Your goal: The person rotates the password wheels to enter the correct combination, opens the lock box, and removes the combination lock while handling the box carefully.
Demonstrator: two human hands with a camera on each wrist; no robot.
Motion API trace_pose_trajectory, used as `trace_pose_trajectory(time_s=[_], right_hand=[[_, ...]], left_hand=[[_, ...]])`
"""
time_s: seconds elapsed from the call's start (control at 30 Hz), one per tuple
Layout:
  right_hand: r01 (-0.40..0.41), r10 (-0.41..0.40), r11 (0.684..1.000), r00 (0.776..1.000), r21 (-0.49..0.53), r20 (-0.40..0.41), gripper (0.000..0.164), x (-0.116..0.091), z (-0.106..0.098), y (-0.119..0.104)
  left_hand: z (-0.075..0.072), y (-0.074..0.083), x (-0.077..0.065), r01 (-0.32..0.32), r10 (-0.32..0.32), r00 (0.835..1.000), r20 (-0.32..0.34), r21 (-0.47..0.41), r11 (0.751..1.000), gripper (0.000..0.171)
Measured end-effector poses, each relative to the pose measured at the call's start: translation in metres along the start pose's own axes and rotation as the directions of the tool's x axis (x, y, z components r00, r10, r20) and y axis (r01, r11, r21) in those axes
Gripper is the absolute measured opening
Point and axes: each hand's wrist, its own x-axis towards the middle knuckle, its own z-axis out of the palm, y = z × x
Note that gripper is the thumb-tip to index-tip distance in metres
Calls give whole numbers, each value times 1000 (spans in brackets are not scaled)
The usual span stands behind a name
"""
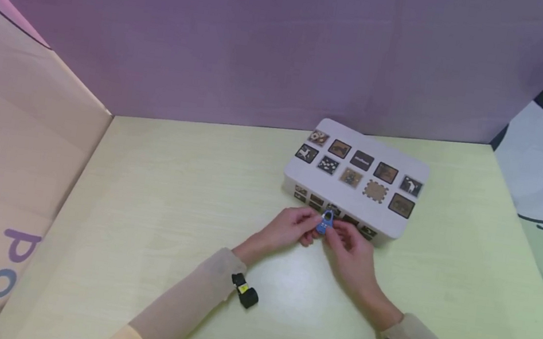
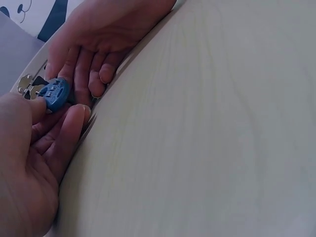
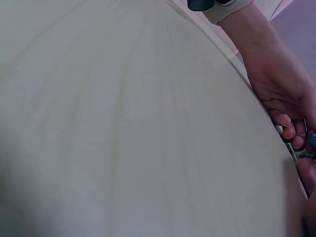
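Observation:
A small blue combination padlock (image 1: 325, 223) with number dials is held at the front side of a pale box (image 1: 398, 159). My left hand (image 1: 290, 227) pinches its left side between thumb and fingers. From the right, my right hand (image 1: 350, 256) pinches it too, with thumb and forefinger. In the left wrist view the padlock (image 2: 57, 94) lies right beside a gold metal clasp (image 2: 24, 84) on the box. Only a sliver of the padlock (image 3: 313, 140) shows at the edge of the right wrist view, near the left hand (image 3: 279, 74).
The box has square printed pictures on its lid and front, and sits askew near the back of a light wood-grain table (image 1: 185, 192). A purple wall panel (image 1: 227, 41) rises behind the table. Printed panels (image 1: 11, 127) stand along both sides.

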Motion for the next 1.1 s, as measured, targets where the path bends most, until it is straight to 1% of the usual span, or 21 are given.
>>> trace_pose_trajectory(time_s=[0.2, 0.43, 0.53, 0.7, 0.87, 1.0, 1.1], right_hand=[[-23, 23, 1000, 1000, -2, 4, 32, 2, 2, -3], [-23, 23, 1000, 1000, -4, 7, 27, 5, 5, -4], [-14, 14, 1000, 1000, -5, 0, 24, 6, 8, -4], [22, -23, 1000, 999, -21, -46, 19, 6, 12, -5], [52, -52, 999, 993, -3, -105, 15, 5, 15, -6], [49, -48, 999, 992, 3, -120, 13, 4, 17, -5], [42, -41, 999, 992, 9, -116, 13, 5, 17, -5]], left_hand=[[-3, -2, 1, 1, -1, 1000, -4, 14, 1000, 23], [-4, -4, 3, 9, -11, 1000, -29, -41, 999, 24], [-5, -4, 4, 11, -13, 999, -42, -46, 999, 23], [-5, -3, 4, 9, -11, 999, -39, -52, 999, 21], [-4, -3, 5, 4, -6, 1000, -25, -56, 998, 21], [-4, -3, 5, 5, -6, 1000, -26, -54, 999, 20], [-3, -3, 4, 10, -12, 999, -31, -55, 998, 19]])
